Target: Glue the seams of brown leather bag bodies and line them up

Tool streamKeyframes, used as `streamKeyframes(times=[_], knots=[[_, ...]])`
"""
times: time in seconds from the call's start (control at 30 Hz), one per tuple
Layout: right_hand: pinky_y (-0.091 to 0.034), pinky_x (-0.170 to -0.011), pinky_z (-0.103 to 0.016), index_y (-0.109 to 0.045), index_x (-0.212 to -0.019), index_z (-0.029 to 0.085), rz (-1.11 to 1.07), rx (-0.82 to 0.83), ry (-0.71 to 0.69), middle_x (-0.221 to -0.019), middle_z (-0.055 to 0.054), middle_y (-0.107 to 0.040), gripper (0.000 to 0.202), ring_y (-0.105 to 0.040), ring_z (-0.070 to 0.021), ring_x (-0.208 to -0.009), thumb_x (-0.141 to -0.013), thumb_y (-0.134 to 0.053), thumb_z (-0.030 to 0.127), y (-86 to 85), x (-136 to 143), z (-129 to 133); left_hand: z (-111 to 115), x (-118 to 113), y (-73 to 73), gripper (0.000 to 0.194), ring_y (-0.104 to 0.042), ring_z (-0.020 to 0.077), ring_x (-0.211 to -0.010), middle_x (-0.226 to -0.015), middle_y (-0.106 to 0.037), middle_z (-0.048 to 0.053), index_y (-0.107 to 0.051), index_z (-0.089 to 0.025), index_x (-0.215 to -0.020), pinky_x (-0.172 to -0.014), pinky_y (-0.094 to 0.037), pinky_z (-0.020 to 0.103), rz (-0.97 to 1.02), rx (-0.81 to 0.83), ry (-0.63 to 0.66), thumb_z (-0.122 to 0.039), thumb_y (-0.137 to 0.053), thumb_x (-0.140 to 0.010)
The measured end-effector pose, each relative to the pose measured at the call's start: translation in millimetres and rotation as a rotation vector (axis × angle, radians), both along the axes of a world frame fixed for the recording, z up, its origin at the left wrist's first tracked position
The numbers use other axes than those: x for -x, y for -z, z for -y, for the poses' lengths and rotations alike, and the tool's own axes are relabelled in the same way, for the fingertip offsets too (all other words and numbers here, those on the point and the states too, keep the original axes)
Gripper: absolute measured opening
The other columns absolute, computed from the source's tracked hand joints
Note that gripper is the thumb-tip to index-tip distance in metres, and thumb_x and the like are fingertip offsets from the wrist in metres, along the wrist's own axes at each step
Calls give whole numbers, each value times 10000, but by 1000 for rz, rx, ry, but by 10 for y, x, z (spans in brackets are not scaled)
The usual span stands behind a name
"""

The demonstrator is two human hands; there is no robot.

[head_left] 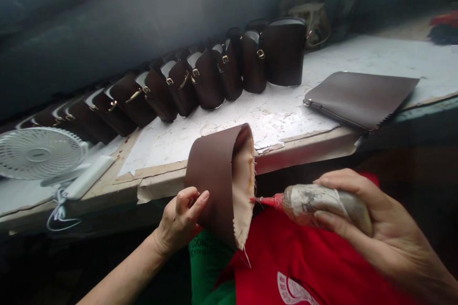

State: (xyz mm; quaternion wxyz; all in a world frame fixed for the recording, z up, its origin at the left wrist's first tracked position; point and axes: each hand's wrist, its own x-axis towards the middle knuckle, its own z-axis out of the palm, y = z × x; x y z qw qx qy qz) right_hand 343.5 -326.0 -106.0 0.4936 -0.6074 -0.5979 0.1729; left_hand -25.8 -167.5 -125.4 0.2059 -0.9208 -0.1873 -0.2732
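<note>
My left hand (182,219) is closed on the near side of a brown leather bag body (214,167), thumb pressed on its outer face. The bag body is tilted, its open end facing right, and a beige lining (245,186) with frayed edges shows inside. A yellowish line runs along part of that lining edge. In my right hand (379,228) lies a worn, translucent glue bottle (322,205), held sideways. Its red nozzle points left, the tip at the lining's edge.
Rows of dark brown bag bodies with metal buckles (207,81) stand along the white-covered table (286,109). A flat brown piece (361,100) overhangs the table's front edge at right. At left are a white fan (39,152) and a tied white cable (60,214).
</note>
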Motion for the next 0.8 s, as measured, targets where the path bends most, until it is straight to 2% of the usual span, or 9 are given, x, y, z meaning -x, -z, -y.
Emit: streamKeyframes(times=[0.13,0.2,0.33,0.5,0.67,0.8], knots=[[-617,-776,-216,-670,-1199,316,1,43,-47,-1113,-4,-725,216,-761,-173,-913,-1002,-741,368,-1,-30,-46,-30,34,-1,588,-664,192,-823,-1126,-570,119,-586,-139,-1293,-654,-645,281,-35,-5,16,9,-582,-724],[-627,-761,-223,-673,-1222,335,-21,54,-90,-1136,-3,-739,227,-772,-190,-935,-1008,-730,384,12,-34,-51,-35,42,-10,567,-668,195,-850,-1132,-569,122,-592,-135,-1284,-675,-646,283,-36,-4,23,15,-575,-737],[-624,-810,-231,-671,-1221,320,-35,-6,-62,-1163,-18,-725,239,-762,-193,-971,-999,-744,366,76,-41,-90,-32,51,-14,536,-669,207,-891,-1136,-567,122,-596,-141,-1287,-692,-643,290,-57,-16,31,22,-573,-777],[-631,-757,-217,-676,-1230,331,-34,74,-146,-1164,-30,-738,236,-777,-196,-941,-1006,-742,370,84,-67,-83,-50,72,-4,457,-666,225,-948,-1148,-566,127,-607,-155,-1271,-739,-648,316,-63,-14,52,6,-552,-847],[-630,-802,-237,-682,-1198,310,-70,11,-64,-1161,-39,-726,227,-764,-204,-974,-988,-757,357,111,-24,-69,-63,69,-8,511,-657,212,-938,-1144,-558,113,-605,-166,-1274,-727,-640,297,-58,-25,57,33,-547,-807],[-635,-756,-227,-710,-1185,315,-76,79,-111,-1163,-38,-755,224,-783,-211,-960,-972,-767,360,92,10,-45,-59,69,-13,529,-662,210,-943,-1154,-559,114,-603,-167,-1277,-728,-643,295,-56,-26,42,29,-557,-787]])
